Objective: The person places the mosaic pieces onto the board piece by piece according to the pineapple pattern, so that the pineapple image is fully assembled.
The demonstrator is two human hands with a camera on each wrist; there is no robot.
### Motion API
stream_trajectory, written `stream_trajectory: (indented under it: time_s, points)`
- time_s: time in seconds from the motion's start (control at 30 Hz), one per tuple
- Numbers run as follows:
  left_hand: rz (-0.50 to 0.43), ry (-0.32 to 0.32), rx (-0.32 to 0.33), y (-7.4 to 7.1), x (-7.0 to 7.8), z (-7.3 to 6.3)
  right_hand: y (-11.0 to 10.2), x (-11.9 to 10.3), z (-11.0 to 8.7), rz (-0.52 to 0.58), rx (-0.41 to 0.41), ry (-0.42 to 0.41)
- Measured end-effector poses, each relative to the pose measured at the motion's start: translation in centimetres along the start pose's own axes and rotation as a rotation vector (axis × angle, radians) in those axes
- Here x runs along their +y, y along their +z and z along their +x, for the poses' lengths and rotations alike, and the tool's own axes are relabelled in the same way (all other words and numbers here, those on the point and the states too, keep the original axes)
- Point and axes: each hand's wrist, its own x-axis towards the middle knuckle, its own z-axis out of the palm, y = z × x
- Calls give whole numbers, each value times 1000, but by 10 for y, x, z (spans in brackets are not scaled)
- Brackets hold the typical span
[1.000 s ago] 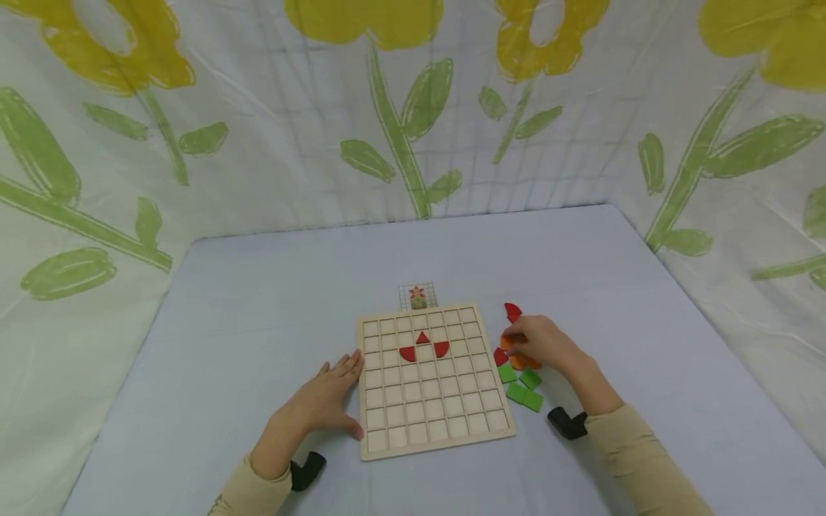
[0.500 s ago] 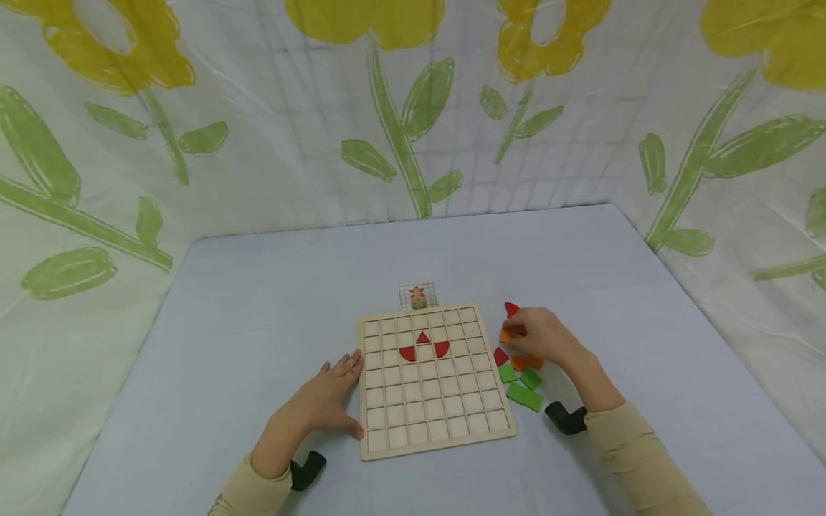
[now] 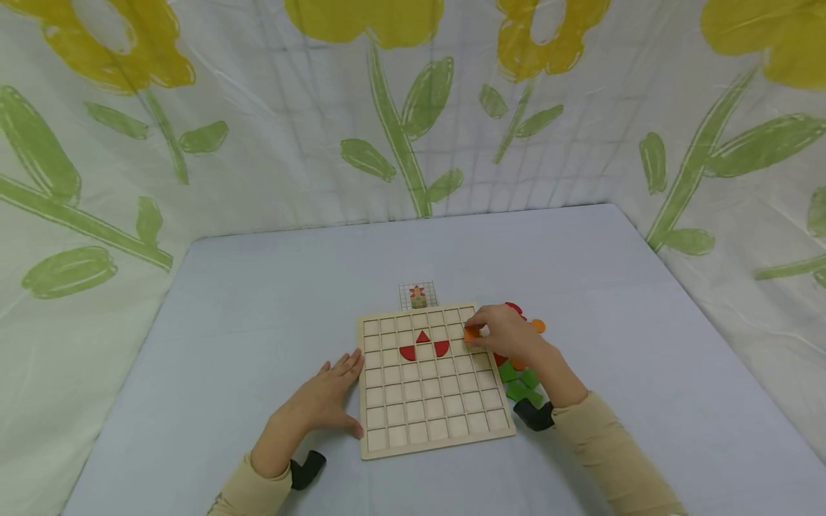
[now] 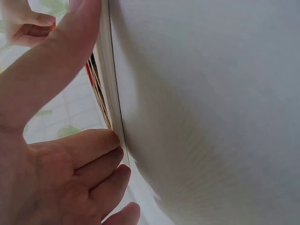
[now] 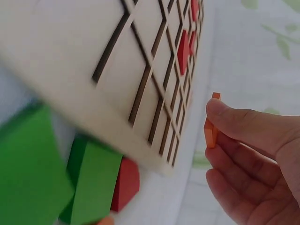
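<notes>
Fingertip carry over the grid board: slip and snag hazards noted

The right hand (image 3: 510, 335) pinches one orange piece (image 3: 472, 334) between thumb and fingers, near the board's far right corner. The right wrist view shows the piece clear of the grid; its full outline cannot be told. The left hand (image 3: 325, 398) is spread, thumb and fingertips at the left edge of the board (image 3: 439, 446), gripping no piece.

Principal risk: a drop. Little of the piece is held, so a slight roll of the thumb could tip it into the wrong cell or off the right edge.

Second: disturbance. The red triangle (image 3: 422, 337) and two red quarter-rounds, left (image 3: 407, 352) and right (image 3: 442, 348), sit toward the far edge; low fingers could knock them out of line.

Third: snagging. Green pieces (image 3: 524, 392) lie just beside the right edge, close to the black wrist device (image 3: 533, 415), which might scatter them if lowered.

Fourth: board shift. Uneven pressure from the left hand could slide the board rightward into the loose pieces; a push away could displace the pattern card (image 3: 418, 295) by the far edge.
</notes>
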Motion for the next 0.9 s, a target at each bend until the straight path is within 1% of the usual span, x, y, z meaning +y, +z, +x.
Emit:
stream_trajectory:
  time_s: [0.1, 0.17, 0.27, 0.37, 0.53, 0.73, 0.9]
  points:
    - [-10, -3, -1, 0, 0, 0, 5, -7, 6, 23, -15, -41]
    - [-19, -3, 1, 0, 0, 0, 8, -12, 11, 5, -24, -76]
    - [-26, -5, 1, 0, 0, 0, 13, -20, 16, -30, -40, -102]
    - [-31, -4, 1, 0, 1, 0, 17, -28, 20, -49, -54, -100]
    - [-38, -6, 0, 0, 1, -1, 23, -37, 27, -68, -64, -124]
    - [-47, -12, 0, 0, 1, -1, 34, -43, 33, -75, -87, -120]
    - [-42, -12, -3, -1, 1, -1, 38, -47, 36, -81, -98, -138]
